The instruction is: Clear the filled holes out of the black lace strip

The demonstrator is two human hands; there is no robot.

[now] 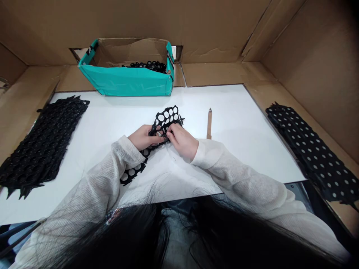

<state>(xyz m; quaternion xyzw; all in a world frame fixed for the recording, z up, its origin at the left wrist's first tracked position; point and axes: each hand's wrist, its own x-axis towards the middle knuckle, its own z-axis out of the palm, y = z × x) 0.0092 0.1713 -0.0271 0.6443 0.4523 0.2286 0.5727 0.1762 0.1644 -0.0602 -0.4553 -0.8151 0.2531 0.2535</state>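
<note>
A black perforated strip [167, 113] with round holes runs slantwise over the white board, its lower end near my left sleeve. My left hand [146, 137] grips the strip's middle, thumb on top and fingers behind, some showing through the holes. Close beside it, my right hand [183, 141] pinches the strip's near edge with thumb and forefinger; whatever small bit sits between those fingertips is hidden. The strip's far end is bent and raised a little, with ragged edges.
A teal-sided cardboard box [134, 80] at the back holds black perforated pieces [153, 66]. Stacked black sheets [45, 138] lie at left, and more holed sheets [311, 149] at right. A pointed brown stick [209, 123] rests on the white board [246, 127]. Cardboard walls surround it.
</note>
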